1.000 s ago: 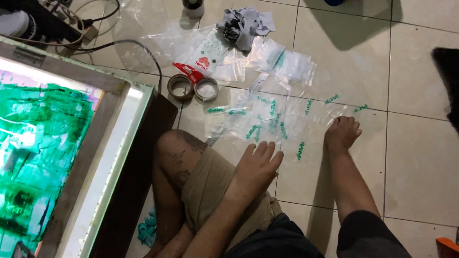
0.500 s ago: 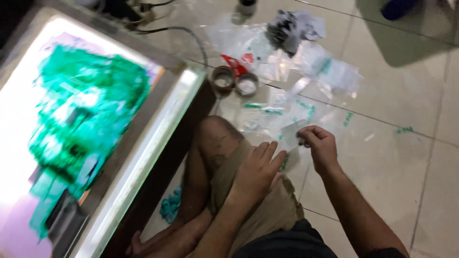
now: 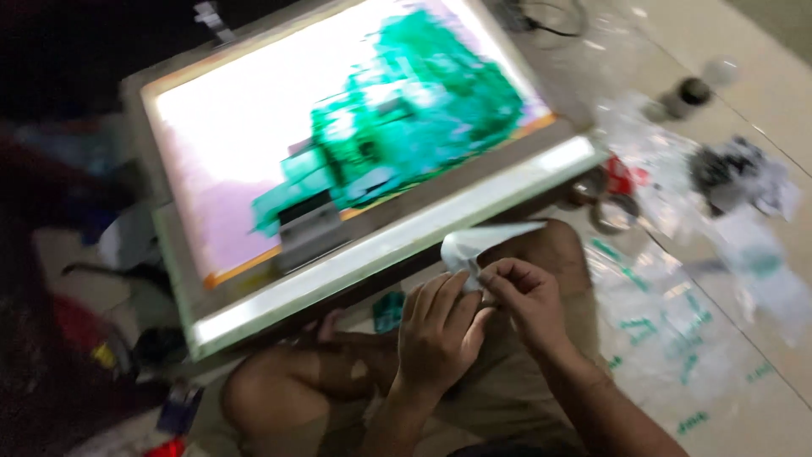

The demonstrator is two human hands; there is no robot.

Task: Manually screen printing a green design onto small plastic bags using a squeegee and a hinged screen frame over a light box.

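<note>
One big lit screen frame (image 3: 254, 169), smeared green, fills 11 o'clock. Your left hand (image 3: 436, 334) and right hand (image 3: 529, 300) meet over your lap, both pinching a clear plastic bag (image 3: 482, 241) that sticks out at 1 o'clock from your fingers. Printed bags (image 3: 668, 330) on the floor at 3 o'clock are blurred; tape rolls (image 3: 613, 211) are hard to make out.

The big frame (image 3: 355, 161) lay just behind the hands. The tape rolls (image 3: 611, 207) sat to their right, and the plastic bags (image 3: 677, 330) lay on the floor (image 3: 761, 398) further right.
</note>
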